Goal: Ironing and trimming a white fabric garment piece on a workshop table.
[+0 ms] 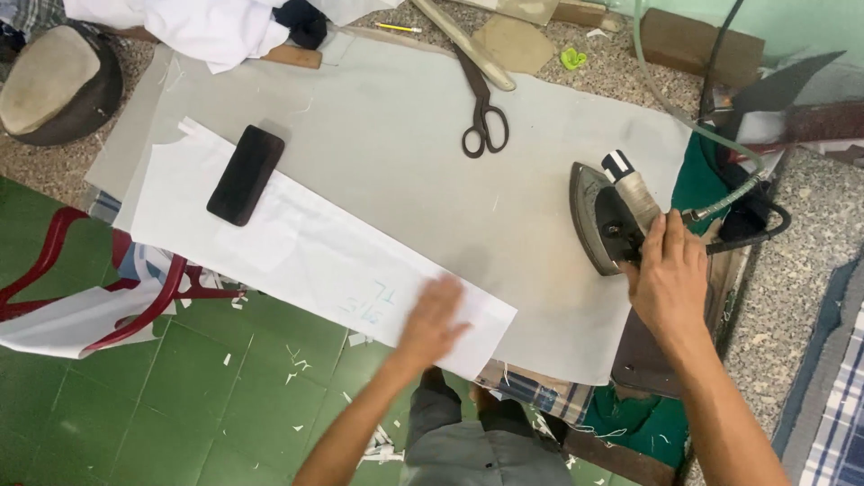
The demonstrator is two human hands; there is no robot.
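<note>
My right hand (668, 274) grips the handle of the heavy grey metal iron (605, 216) on the grey cloth-covered bench (405, 135), while my left hand (432, 319) lies flat on the long white fabric piece (306, 252), a black phone (245, 175) weighing its far end, dark scissors (484, 112) beyond.

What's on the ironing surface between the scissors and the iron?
Nothing: in the head view only bare grey cloth lies between the scissors and the iron, which the right hand grips.
</note>
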